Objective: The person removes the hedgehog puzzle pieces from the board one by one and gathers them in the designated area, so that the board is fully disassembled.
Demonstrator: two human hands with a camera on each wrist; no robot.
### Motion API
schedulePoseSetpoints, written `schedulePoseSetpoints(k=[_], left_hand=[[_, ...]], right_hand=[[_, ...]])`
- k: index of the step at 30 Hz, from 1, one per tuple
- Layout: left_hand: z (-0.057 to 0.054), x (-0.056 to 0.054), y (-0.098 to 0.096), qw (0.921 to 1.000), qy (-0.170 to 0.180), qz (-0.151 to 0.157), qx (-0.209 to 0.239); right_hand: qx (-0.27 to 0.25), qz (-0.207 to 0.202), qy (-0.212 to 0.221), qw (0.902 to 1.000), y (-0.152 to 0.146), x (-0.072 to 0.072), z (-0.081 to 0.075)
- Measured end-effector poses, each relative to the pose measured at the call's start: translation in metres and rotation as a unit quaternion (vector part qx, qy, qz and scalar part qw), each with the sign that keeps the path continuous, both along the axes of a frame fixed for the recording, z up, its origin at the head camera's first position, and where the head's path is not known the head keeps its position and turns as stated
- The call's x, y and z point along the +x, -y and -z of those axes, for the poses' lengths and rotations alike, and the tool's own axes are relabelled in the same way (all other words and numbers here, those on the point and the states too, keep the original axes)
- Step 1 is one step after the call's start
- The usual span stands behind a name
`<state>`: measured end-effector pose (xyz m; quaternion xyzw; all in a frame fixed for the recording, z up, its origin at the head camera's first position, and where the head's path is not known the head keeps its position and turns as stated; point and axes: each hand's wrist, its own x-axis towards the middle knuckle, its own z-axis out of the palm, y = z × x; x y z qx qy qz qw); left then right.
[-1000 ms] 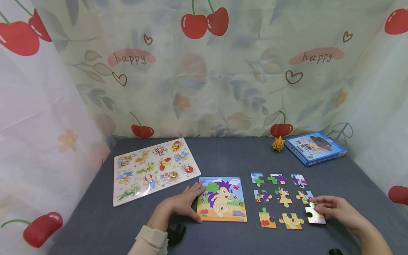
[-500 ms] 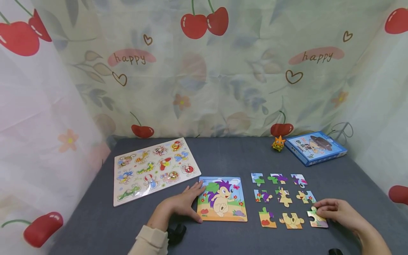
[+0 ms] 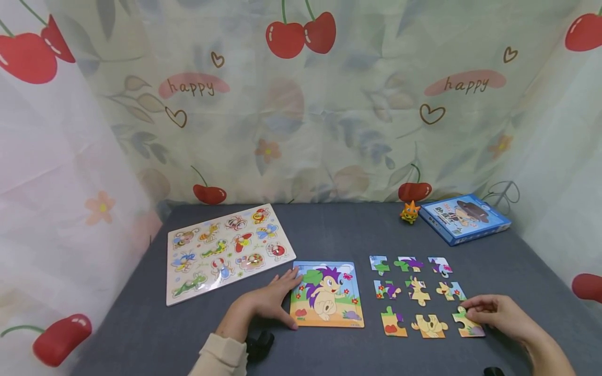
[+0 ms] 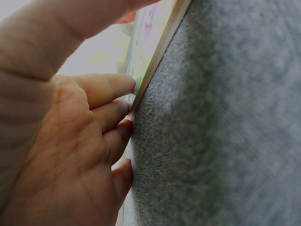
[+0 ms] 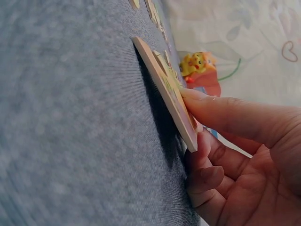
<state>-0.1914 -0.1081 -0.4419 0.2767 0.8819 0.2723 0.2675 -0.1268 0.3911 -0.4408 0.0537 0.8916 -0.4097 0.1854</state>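
Note:
My left hand [image 3: 269,298] is spread at the left edge of a square hedgehog picture board [image 3: 326,295], its fingertips and thumb touching that side; the left wrist view has the fingertips against the board's edge [image 4: 160,49]. At the right, my right hand [image 3: 500,316] pinches a corner puzzle piece [image 3: 470,326] between thumb and fingers. In the right wrist view this puzzle piece [image 5: 171,96] is tilted, its held side raised over a shadow on the cloth. Several other jigsaw pieces [image 3: 430,326] lie apart in rows beside it, forming a loose grid.
A large insect puzzle board [image 3: 226,256] lies at the left. Behind the pieces stand a small orange and yellow toy figure [image 3: 410,212] and a blue box [image 3: 465,219]. A black object [image 3: 260,344] lies by the left wrist. A printed curtain [image 3: 301,130] hangs behind the table.
The right hand has brought the corner piece slightly nearer and to the right, and its face has turned out of the glare. The left hand has stayed at the board.

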Motion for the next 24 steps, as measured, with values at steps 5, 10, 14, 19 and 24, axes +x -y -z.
schedulePoseSetpoints(k=[5, 10, 14, 19, 24], left_hand=[[0.000, 0.000, 0.000, 1.0000, 0.002, -0.003, 0.000], [0.000, 0.000, 0.000, 1.0000, 0.003, -0.004, 0.001], [0.000, 0.000, 0.000, 1.0000, 0.003, -0.004, 0.001], [-0.001, 0.000, 0.000, 1.0000, 0.004, -0.002, 0.002], [-0.002, 0.000, 0.000, 1.0000, 0.004, -0.004, 0.003]], right_hand=[[0.008, 0.007, -0.004, 0.9999, 0.001, 0.000, 0.000], [0.022, 0.013, -0.019, 0.9995, 0.004, 0.001, 0.001], [0.031, 0.022, -0.024, 0.9990, 0.006, 0.001, 0.002], [0.036, 0.032, -0.026, 0.9985, 0.009, 0.001, 0.001], [0.039, 0.042, -0.022, 0.9981, 0.011, 0.001, 0.002]])
